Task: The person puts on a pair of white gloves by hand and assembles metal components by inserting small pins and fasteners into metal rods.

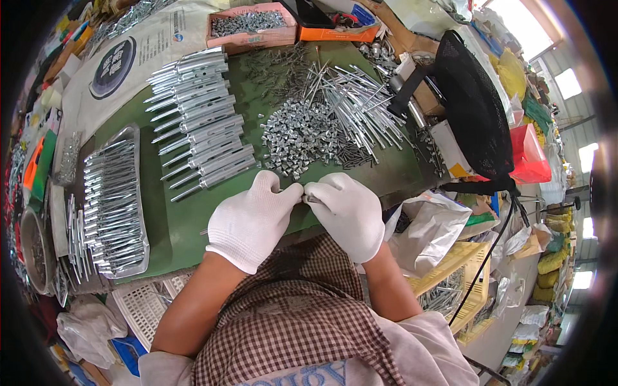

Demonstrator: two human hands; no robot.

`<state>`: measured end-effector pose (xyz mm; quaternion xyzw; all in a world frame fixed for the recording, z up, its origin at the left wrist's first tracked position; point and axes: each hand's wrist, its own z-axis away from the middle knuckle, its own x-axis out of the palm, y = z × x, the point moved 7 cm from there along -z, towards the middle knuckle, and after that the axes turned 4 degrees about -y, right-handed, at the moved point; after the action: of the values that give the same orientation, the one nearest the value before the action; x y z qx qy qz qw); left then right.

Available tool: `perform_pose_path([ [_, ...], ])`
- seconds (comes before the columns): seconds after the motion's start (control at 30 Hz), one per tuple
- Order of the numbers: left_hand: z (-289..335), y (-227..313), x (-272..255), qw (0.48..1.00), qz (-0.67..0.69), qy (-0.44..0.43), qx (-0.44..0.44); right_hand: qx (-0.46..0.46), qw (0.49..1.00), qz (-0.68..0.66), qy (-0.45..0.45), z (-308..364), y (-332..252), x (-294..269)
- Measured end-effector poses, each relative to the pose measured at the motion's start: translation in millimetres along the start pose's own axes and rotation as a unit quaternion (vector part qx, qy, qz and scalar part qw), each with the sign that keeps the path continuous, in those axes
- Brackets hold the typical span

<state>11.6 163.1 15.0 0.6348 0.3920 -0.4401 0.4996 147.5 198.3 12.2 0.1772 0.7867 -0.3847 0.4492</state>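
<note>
Gloves meet at the desk (187, 225) edge: my left hand (250, 222) and right hand (347, 215) pinch a small metal part (311, 199) together between fingertips. Loose nuts (299, 138) lie at twelve o'clock, finished rods (199, 122) at eleven.

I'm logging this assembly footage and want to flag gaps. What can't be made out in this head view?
- The small metal piece pinched between the left hand and right hand: gloved fingertips cover most of it, so its shape is unclear.
- The pile of small silver parts: too small to tell single pieces.
- The pink box of parts: contents too small and warped near the rim.
</note>
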Motion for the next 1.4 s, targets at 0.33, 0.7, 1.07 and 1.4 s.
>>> perform_pose_path([
  [0.33, 27.8, 3.3, -7.1, 1.000, -0.030, -0.008, 0.002, 0.144, 0.982, -0.090, 0.087, -16.6, 40.9, -15.5],
  [0.7, 39.2, 2.9, -6.4, 0.999, -0.022, -0.025, -0.037, 0.125, 0.987, 0.069, 0.072, -13.3, 30.7, -5.5],
  [1.07, 39.4, 3.5, -8.3, 0.999, 0.023, -0.030, -0.027, -0.001, 0.988, -0.154, -0.010, 9.9, -17.3, 4.6],
  [1.4, 42.6, 3.6, -6.8, 0.999, 0.020, -0.029, -0.019, 0.040, 0.989, -0.138, -0.039, 12.5, -19.9, 10.2],
])
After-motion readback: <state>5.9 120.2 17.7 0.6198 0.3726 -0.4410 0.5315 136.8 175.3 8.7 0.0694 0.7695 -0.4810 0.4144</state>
